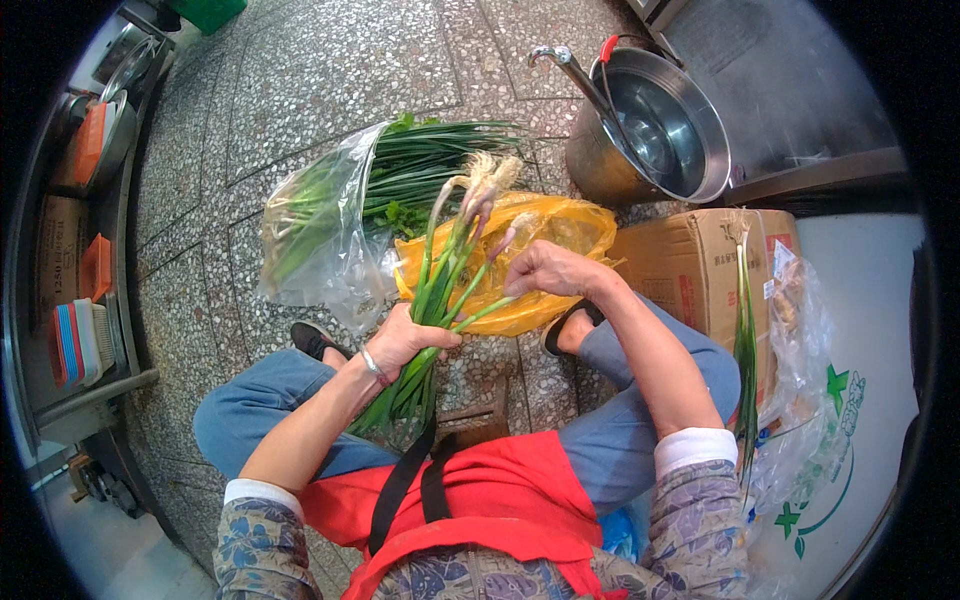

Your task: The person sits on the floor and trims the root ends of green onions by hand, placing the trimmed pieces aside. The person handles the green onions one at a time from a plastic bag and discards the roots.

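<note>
My left hand [414, 341] grips a bunch of spring onions [442, 281], roots pointing up and away, green leaves hanging toward my lap. My right hand [553, 271] pinches the pale end of one stalk [486, 309] that angles out of the bunch. Its root end is hidden behind my fingers. Below both hands, a yellow plastic bag [517, 319] lies spread on the floor. Just beyond it, a clear plastic bag [330, 195] holds more long green onions [442, 146], with some leafy herbs [405, 217] at its mouth.
At upper right stands a metal bucket [600, 169] of water with a long-handled ladle [581, 79]. Several onions [742, 300] lie on a cardboard box [660, 247] to my right, beside clear plastic [795, 420]. A shelf [127, 300] holding baskets and basins runs along the left.
</note>
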{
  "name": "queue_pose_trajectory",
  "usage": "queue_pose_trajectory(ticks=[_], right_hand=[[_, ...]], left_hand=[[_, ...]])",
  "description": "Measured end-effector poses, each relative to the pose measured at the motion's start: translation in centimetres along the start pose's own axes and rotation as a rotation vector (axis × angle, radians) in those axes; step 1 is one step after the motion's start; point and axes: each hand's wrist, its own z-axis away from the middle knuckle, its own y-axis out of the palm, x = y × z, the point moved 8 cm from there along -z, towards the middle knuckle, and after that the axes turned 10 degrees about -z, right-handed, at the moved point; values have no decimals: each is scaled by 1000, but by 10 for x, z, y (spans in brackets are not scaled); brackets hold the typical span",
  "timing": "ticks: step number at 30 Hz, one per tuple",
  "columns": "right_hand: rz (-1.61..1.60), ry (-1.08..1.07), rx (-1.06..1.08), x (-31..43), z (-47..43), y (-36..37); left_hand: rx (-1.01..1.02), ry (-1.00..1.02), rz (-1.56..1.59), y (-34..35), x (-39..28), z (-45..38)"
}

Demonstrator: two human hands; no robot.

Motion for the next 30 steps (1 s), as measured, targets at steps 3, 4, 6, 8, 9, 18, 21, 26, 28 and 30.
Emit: queue_pose_trajectory(ticks=[3, 4, 6, 8, 9, 18, 21, 26, 28, 30], right_hand=[[7, 87, 32, 2, 4, 2], [-8, 98, 45, 2, 5, 3], [8, 141, 67, 1, 6, 5], [71, 205, 86, 0, 6, 9], [47, 171, 68, 2, 6, 7], [-56, 126, 60, -3, 3, 6], [-52, 207, 63, -10, 3, 6], [53, 130, 48, -2, 2, 7], [134, 111, 21, -3, -1, 7], [172, 97, -35, -6, -5, 5]], left_hand=[[8, 23, -44, 1, -1, 1], [12, 34, -56, 1, -1, 1], [14, 51, -85, 1, -3, 1], [14, 54, -100, 1, -5, 2], [14, 51, -101, 2, -6, 3], [7, 103, -126, -1, -15, 4], [-4, 135, -226, 0, -20, 5], [-9, 152, -298, -1, -18, 4], [-13, 162, -289, -1, -17, 3], [-23, 156, -329, -1, -12, 2]])
